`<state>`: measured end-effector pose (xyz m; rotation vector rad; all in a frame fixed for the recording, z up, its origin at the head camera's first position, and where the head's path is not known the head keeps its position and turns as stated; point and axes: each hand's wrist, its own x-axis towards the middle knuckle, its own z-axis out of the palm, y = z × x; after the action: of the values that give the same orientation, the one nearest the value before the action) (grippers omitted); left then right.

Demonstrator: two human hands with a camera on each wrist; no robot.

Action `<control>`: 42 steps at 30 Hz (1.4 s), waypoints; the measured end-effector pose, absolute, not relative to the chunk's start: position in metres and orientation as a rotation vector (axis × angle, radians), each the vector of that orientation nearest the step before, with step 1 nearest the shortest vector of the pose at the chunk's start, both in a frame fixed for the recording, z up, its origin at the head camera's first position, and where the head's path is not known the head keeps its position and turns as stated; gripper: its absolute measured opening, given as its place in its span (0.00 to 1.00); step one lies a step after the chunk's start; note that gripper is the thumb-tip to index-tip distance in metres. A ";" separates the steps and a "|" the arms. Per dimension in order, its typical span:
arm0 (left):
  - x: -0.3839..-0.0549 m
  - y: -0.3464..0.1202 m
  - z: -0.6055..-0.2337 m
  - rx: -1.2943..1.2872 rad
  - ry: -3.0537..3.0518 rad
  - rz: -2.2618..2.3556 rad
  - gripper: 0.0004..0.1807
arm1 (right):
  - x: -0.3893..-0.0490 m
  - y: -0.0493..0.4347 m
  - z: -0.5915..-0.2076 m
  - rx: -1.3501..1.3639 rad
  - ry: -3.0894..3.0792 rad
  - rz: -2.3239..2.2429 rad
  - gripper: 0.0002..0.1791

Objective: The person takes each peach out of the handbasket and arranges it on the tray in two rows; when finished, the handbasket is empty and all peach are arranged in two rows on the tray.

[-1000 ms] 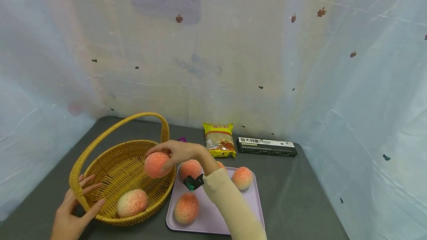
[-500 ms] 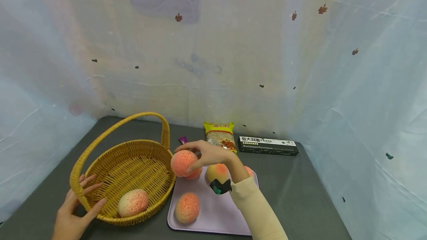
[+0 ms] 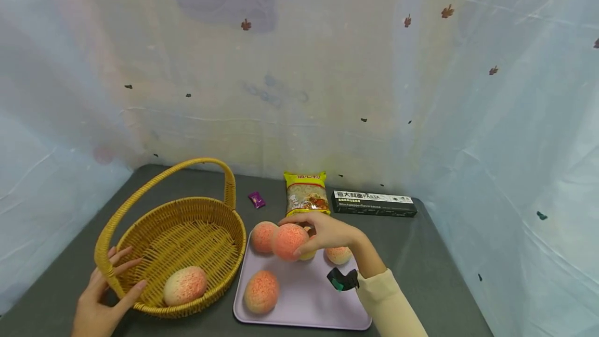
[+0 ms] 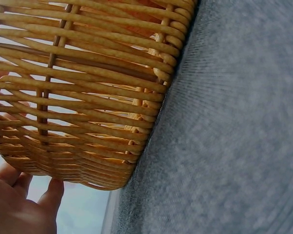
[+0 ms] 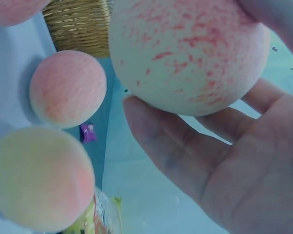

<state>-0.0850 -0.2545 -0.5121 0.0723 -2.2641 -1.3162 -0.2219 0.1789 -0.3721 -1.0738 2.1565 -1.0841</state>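
My right hand (image 3: pixel 323 233) grips a pink peach (image 3: pixel 289 242) above the back of a lilac tray (image 3: pixel 323 306). In the right wrist view, thumb and fingers curve round this peach (image 5: pixel 190 53). Other peaches lie on the tray: one at the back left (image 3: pixel 262 236), one at the front left (image 3: pixel 261 292), one at the right (image 3: pixel 339 255), and a yellowish one (image 5: pixel 42 178) partly hidden by the hand in the head view. My left hand (image 3: pixel 99 300) holds the left rim of a wicker basket (image 3: pixel 206 212) at the handle's foot. One peach (image 3: pixel 185 285) lies inside the basket.
Behind the tray lie a yellow food packet (image 3: pixel 307 194) and a black pasta box (image 3: pixel 374 204). A small purple wrapped sweet (image 3: pixel 257 199) sits between basket and packet. Printed sheeting (image 3: pixel 281 66) hangs round the dark table (image 3: pixel 416 274). The basket's tall handle (image 3: pixel 159 186) arches over it.
My right hand has carried the peach rightward, from over the basket's right side to over the tray. The purple sweet has come into full view. My left hand stays on the basket.
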 end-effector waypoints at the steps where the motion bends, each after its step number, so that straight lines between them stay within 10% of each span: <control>1: -0.085 -0.255 -0.512 0.075 -2.262 -1.319 0.26 | -0.220 0.182 -0.373 -1.073 2.152 -1.089 0.35; 42: -0.085 -0.255 -0.511 0.056 -2.267 -1.334 0.26 | -0.192 0.209 -0.442 -1.135 2.014 -0.850 0.31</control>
<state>-0.0853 -0.2548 -0.5106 0.0556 -2.2668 -1.3341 -0.1925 0.2091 -0.4418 -1.1348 2.0143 -0.8500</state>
